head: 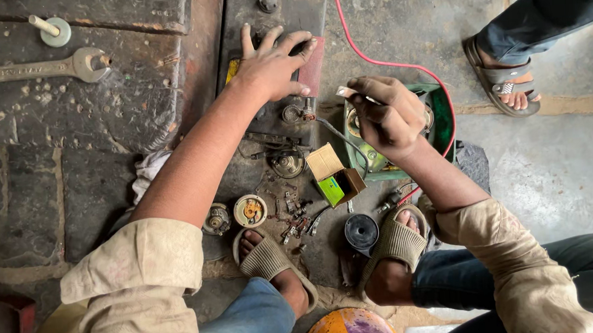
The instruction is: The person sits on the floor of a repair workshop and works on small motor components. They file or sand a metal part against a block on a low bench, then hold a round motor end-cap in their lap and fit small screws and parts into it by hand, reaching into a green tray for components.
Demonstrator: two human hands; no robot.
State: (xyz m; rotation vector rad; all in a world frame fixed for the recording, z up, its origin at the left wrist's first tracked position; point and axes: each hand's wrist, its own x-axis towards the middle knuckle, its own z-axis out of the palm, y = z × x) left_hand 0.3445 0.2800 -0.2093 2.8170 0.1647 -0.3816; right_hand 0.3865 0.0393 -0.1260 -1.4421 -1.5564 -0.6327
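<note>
My left hand [272, 64] rests spread on top of a dark battery-like block [286, 118] with a red end, fingers apart. My right hand [387, 115] is closed around a thin pale rod-shaped tool [342, 92], its tip pointing left toward the block's terminals [300, 112]. Under the right hand sits a green housing [439, 118] holding a round metal part. A red cable [372, 57] loops from the top around the housing. What the tool's tip touches I cannot tell.
A small open cardboard box [335, 178] with a green pack lies below the block. Round metal parts [249, 210], a black disc [361, 230] and loose screws lie near my sandalled feet. A large spanner [25, 69] lies top left. Another person's sandalled foot [506, 79] stands top right.
</note>
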